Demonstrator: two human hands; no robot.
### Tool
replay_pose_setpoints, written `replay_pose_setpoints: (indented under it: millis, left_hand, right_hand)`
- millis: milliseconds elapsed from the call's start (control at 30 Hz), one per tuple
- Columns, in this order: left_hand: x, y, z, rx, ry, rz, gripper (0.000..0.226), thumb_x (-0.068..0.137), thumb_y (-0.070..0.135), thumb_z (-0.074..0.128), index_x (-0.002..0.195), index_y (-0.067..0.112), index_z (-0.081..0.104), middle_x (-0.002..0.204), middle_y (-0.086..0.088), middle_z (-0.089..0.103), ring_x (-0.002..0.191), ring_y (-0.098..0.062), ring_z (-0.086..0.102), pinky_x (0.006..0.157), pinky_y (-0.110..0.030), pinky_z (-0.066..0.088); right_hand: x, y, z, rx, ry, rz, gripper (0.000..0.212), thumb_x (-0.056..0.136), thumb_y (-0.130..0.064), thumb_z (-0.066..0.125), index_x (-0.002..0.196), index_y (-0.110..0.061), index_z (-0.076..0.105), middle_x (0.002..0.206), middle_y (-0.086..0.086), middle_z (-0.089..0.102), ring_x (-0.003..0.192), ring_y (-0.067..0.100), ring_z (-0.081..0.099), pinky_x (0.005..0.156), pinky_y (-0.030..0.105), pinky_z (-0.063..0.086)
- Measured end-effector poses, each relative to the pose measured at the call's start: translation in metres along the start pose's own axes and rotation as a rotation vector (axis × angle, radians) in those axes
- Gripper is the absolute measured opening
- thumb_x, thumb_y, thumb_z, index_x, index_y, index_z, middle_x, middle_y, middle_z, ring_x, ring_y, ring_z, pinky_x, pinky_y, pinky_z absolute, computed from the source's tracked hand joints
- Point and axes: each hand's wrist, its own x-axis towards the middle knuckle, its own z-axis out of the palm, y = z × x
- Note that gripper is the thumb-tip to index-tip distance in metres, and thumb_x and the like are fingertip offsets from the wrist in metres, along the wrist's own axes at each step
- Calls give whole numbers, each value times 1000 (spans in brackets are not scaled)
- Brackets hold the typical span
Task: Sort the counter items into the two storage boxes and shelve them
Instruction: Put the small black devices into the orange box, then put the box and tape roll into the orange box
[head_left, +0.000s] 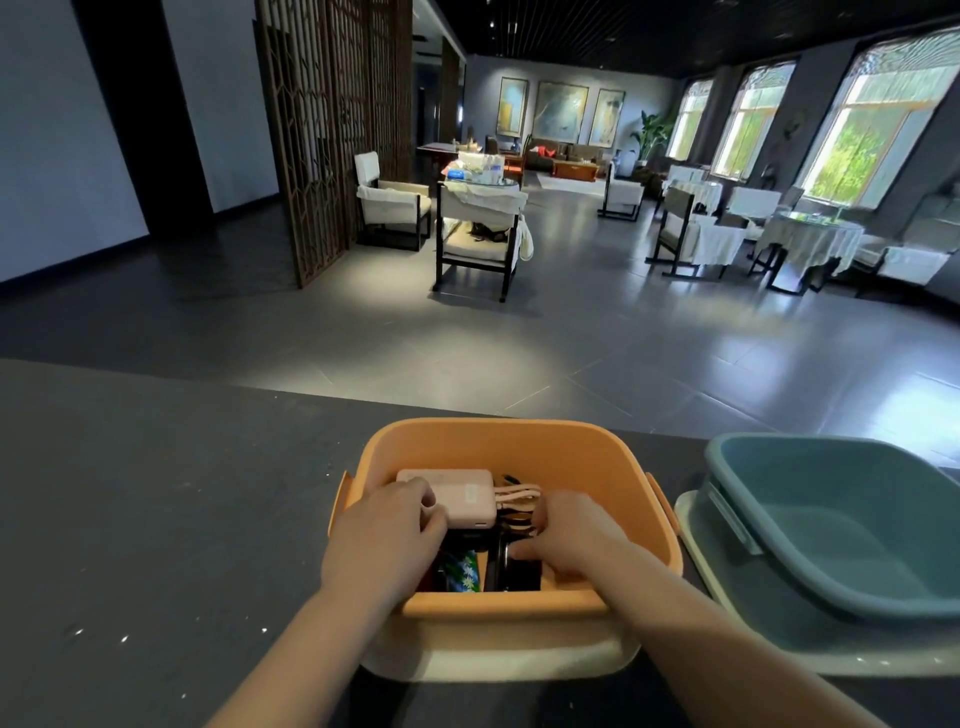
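An orange storage box (498, 447) stands on the dark counter (156, 519) in front of me, on a cream lid (498, 660). Both hands reach into it. My left hand (384, 535) grips the near end of a pink power bank (457, 496). My right hand (576, 535) has its fingers curled on a bundle of pink cables (517, 496) and a black item (514, 566) beside it. A patterned blue-green item (462, 571) lies lower in the box. To the right, a teal storage box (841, 525) sits tilted on its own pale lid (779, 639), with nothing visible inside.
The counter's far edge runs just behind the boxes, and grey tiled floor lies beyond it. Chairs (478, 239) and cloth-covered tables (810, 239) fill the room. A wooden lattice screen (332, 130) stands at the left.
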Motion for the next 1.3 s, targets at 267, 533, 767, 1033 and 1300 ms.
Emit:
replay_pose_setpoints:
  millis: [267,533,767,1033,1300]
  left_hand:
    - [-42,46,-14,-283,-41,36,9,90,36,54,93,32,62,90,13,65,83,-7,60,74,-35,54]
    - [-98,154,7,-307,-138,410,14,87,39,57,99,33,61,94,14,62,88,-8,60,78,-30,48]
    - [-194,291,57,-366,-368,705,18,86,42,57,102,36,61,99,18,61,92,-1,59,80,-24,48]
    - [-303,421,87,-411,-393,820,14,85,41,58,96,35,63,91,15,61,87,-1,59,78,-25,49]
    - [-423,549,131,-535,-517,823,8,83,37,63,91,35,64,86,15,63,79,3,59,78,-25,50]
  right_hand:
    - [-92,0,-23,-107,448,-170,26,88,-43,56,107,-27,50,84,-8,60,72,14,59,55,29,47]
    - [-245,128,-2,36,668,172,34,85,-49,50,115,-33,48,114,-13,57,110,10,52,82,30,46]
    - [-367,244,-1,83,734,524,38,86,-47,52,121,-34,48,121,-15,54,114,9,52,83,29,45]
    - [-490,362,-11,95,824,611,38,86,-47,53,122,-35,49,120,-16,55,108,9,55,79,26,41]
    - [-618,492,-10,97,800,746,35,84,-47,53,118,-36,51,114,-16,57,105,10,57,76,26,43]
